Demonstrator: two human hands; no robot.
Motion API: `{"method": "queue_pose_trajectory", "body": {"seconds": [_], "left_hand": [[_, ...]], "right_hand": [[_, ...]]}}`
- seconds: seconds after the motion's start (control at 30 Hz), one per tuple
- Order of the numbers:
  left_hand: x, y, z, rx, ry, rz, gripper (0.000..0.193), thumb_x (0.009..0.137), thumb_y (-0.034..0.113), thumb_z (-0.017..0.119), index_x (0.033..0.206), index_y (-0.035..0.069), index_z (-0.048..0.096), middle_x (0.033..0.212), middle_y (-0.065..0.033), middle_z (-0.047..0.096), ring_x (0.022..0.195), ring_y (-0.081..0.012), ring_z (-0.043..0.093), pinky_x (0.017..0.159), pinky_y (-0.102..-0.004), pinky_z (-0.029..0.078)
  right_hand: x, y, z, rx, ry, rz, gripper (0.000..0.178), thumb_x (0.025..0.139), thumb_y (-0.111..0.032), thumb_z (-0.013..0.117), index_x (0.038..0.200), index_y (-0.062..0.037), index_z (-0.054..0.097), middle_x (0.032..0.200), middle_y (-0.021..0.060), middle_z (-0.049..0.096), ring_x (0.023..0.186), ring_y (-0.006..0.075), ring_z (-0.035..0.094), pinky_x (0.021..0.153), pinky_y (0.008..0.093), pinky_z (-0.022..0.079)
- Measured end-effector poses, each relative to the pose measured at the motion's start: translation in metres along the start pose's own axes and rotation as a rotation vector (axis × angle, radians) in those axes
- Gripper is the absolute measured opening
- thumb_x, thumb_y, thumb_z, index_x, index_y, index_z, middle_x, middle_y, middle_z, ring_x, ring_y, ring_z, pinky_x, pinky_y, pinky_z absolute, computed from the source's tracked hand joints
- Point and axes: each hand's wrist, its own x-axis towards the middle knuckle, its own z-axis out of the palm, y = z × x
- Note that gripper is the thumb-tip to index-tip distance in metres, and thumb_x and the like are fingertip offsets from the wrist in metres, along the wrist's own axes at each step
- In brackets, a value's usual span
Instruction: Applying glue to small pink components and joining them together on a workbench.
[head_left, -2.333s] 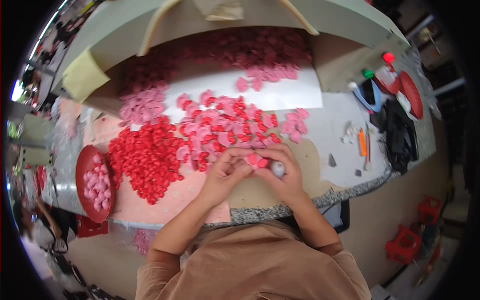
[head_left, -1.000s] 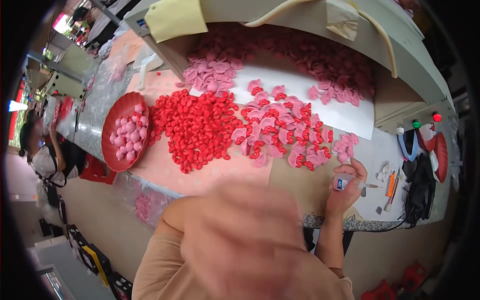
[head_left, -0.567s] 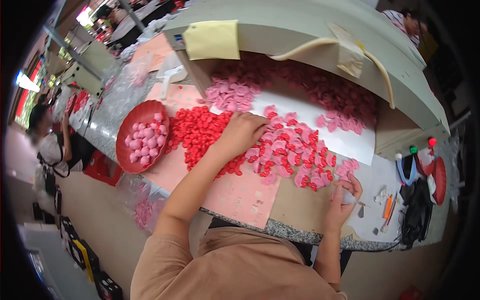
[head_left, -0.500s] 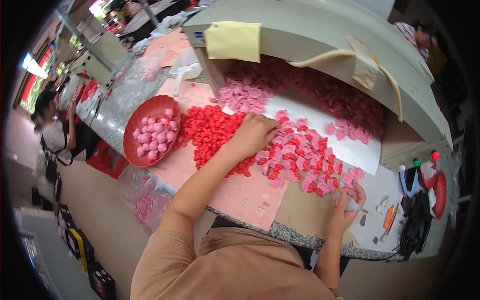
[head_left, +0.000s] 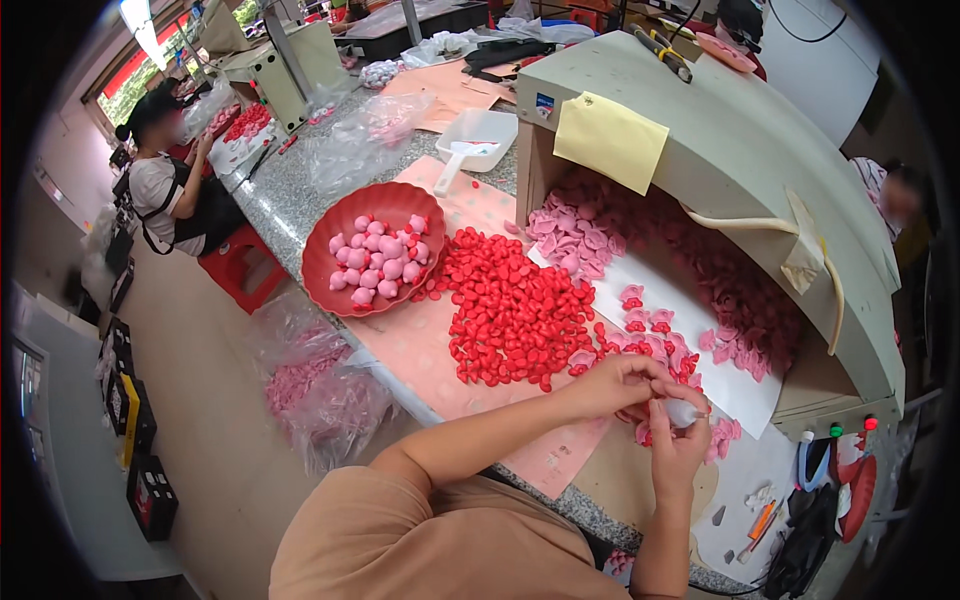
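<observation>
My left hand (head_left: 622, 388) is closed in a pinch, right up against my right hand. Whatever small piece its fingertips may hold is hidden. A small translucent squeeze bottle (head_left: 684, 412) is gripped in my right hand (head_left: 677, 447). Beneath and behind both hands lie pink petal-shaped pieces with red parts on them (head_left: 655, 347). To their left is a large heap of small glossy red pieces (head_left: 515, 310). More plain pink pieces (head_left: 575, 232) are piled at the mouth of the grey box.
A red scalloped bowl (head_left: 318, 285) holds pink balls with red bits. Behind it is a white scoop (head_left: 480, 128). The curved grey box (head_left: 720, 130) overhangs the work sheet. An orange cutter (head_left: 763, 520) lies at right. A person (head_left: 165, 190) sits at far left.
My left hand has left the red heap and come right, meeting my right hand. The bottle is still in my right hand. The view has shifted, showing more at the left and back.
</observation>
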Motion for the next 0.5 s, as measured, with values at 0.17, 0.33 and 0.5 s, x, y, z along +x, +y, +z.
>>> {"method": "queue_pose_trajectory", "body": {"seconds": [0.17,0.33,0.5], "left_hand": [[-0.002,0.0,0.003,-0.308,0.021,-0.053,0.03,0.093,0.011,0.047,0.123,0.006,0.048,0.109,-0.0057,0.056,0.094,-0.0125,0.059,0.075,-0.0274,0.052],[0.002,-0.004,0.003,-0.463,-0.064,-0.079,0.037,0.094,0.014,0.047,0.13,0.008,0.042,0.115,-0.0058,0.054,0.104,-0.0139,0.054,0.086,-0.0311,0.048],[-0.004,-0.002,0.002,-0.406,-0.035,-0.013,0.042,0.093,0.017,0.049,0.133,0.009,0.038,0.12,-0.0067,0.052,0.108,-0.0144,0.052,0.088,-0.0325,0.047]], "right_hand": [[-0.003,0.003,0.002,0.033,0.036,0.127,0.022,0.084,0.0,0.057,0.105,-0.0016,0.05,0.106,0.0115,0.058,0.094,0.0154,0.057,0.082,0.0249,0.045],[-0.003,0.009,-0.004,0.051,0.079,0.146,0.023,0.085,0.001,0.055,0.106,-0.0024,0.045,0.107,0.0138,0.058,0.098,0.0173,0.056,0.088,0.0271,0.043],[0.0,0.022,-0.004,0.112,0.129,0.089,0.024,0.081,0.005,0.059,0.099,-0.0019,0.044,0.104,0.0152,0.06,0.096,0.0171,0.058,0.079,0.0261,0.048]]}}
